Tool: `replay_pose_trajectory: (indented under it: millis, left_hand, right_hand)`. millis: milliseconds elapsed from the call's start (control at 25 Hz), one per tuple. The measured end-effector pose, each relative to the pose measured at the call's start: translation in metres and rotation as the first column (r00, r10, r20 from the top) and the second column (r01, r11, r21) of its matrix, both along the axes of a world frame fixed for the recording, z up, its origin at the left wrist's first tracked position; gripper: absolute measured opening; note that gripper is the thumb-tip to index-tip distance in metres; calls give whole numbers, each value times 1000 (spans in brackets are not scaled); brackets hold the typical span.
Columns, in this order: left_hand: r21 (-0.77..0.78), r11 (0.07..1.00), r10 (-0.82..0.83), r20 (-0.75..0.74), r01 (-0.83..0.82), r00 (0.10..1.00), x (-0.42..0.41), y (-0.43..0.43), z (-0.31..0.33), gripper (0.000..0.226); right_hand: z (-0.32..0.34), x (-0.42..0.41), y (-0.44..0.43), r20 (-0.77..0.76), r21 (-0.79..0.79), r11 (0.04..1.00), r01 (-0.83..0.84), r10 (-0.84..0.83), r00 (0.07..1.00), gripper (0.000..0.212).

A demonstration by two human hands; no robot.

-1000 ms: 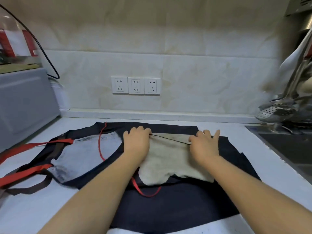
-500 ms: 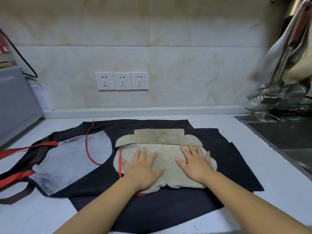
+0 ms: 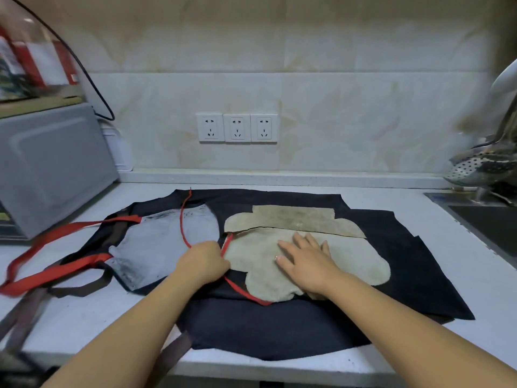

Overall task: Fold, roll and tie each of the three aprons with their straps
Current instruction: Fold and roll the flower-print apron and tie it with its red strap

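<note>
The beige apron (image 3: 349, 264) lies folded on the dark apron (image 3: 279, 326) spread across the countertop (image 3: 489, 289), with a pale grey apron (image 3: 156, 247) at its nine o'clock. The right hand (image 3: 307, 260) presses flat on the beige cloth, fingers spread toward eleven o'clock. At that cloth's nine o'clock edge, the left hand (image 3: 202, 261) curls round the thin red strap (image 3: 182, 222).

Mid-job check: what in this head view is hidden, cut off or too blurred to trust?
Head view:
Red cord: part of its run past the left hand lies hidden under the beige apron.
Brown straps: ends cut off by the frame's left and bottom edges.
Hanging utensils: blurred, cut by the right edge.
</note>
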State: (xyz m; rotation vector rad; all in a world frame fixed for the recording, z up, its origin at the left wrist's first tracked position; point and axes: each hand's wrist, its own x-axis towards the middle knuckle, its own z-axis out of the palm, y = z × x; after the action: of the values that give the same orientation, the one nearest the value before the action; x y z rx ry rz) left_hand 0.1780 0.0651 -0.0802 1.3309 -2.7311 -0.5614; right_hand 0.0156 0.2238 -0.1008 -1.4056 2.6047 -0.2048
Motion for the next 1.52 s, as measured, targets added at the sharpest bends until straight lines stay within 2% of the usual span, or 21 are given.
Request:
replay_pose_trajectory:
  millis: [40,80,120,160,200,240,320,400,480,600,680,760,840,920,1000,1080,1120,1240,1320,1400,1520]
  left_hand:
    - [139,990,-9,-94,22,996,3,-3,3,8]
    - [347,938,82,-263,15,961,6,-6,9,9]
    - [595,803,274,-412,29,869,8,-8,15,10]
    - [790,603,483,-474,113,737,11,-12,22,14]
    - [872,431,630,-475,233,614,14,-18,28,18]
    - [889,318,720,-453,330,526,16,-24,31,23]
    - [860,194,800,-417,471,431,18,-36,38,29]
    - [825,142,835,-397,547,382,19,-45,43,28]
    - [822,173,820,-426,542,383,22,-54,51,28]
    - [866,252,744,-459,433,485,24,-65,67,26]
    - [893,333,646,-450,302,617,24,-73,79,22]
    - [808,578,379,-393,117,838,27,-82,91,27]
    - [510,860,64,-156,25,986,34,-91,105,31]
    - [190,982,12,-8,-10,1000,43,-105,114,27]
    - [-175,971,164,1,-161,986,48,-117,112,36]
    - [-450,881,193,56,-148,980,44,-116,93,56]
    - [-443,894,121,94,-68,988,38,-107,78,60]
    - [-144,980,-119,107,134,987,23,-56,31,35]
    - [-91,991,-76,208,97,975,22,-35,8,48]
    - [-93,996,23,240,-1,971,28,-34,-5,64]
    - [16,1000,-6,119,4,993,34,-40,-14,62]
  right_hand:
    - [-2,4,-6,10,19,1000,-22,22,1000,59]
    - [-5,7,-9,18,44,998,-43,42,999,60]
    - [-10,9,-11,20,66,996,-62,61,998,62]
    - [-14,12,-10,13,80,994,-80,79,997,63]
    - [-18,12,-8,4,81,993,-90,90,996,64]
    - [-20,12,-5,-1,75,992,-100,100,995,64]
    - [-20,9,0,13,58,991,-121,120,993,64]
    - [-19,4,5,26,38,989,-139,138,990,65]
    - [-19,1,10,24,28,988,-152,151,988,65]
    - [-19,-2,15,24,25,987,-161,160,987,71]
    - [-19,0,15,20,9,986,-168,167,986,85]
    - [-20,1,16,16,-2,987,-163,163,986,89]
    - [-20,1,16,21,-5,988,-156,156,987,88]
    - [-21,1,17,26,-5,988,-153,153,988,86]
    - [-20,1,16,18,-3,988,-156,156,988,87]
    - [-19,3,15,19,19,987,-162,161,987,89]
    - [-17,3,14,25,33,987,-160,159,987,87]
    - [-12,6,10,37,-33,990,-136,138,990,60]
    - [-7,11,9,-16,-186,975,-118,117,993,40]
    - [0,11,10,-67,-280,956,-91,75,995,33]
    - [7,0,18,-84,-215,976,17,-35,996,38]
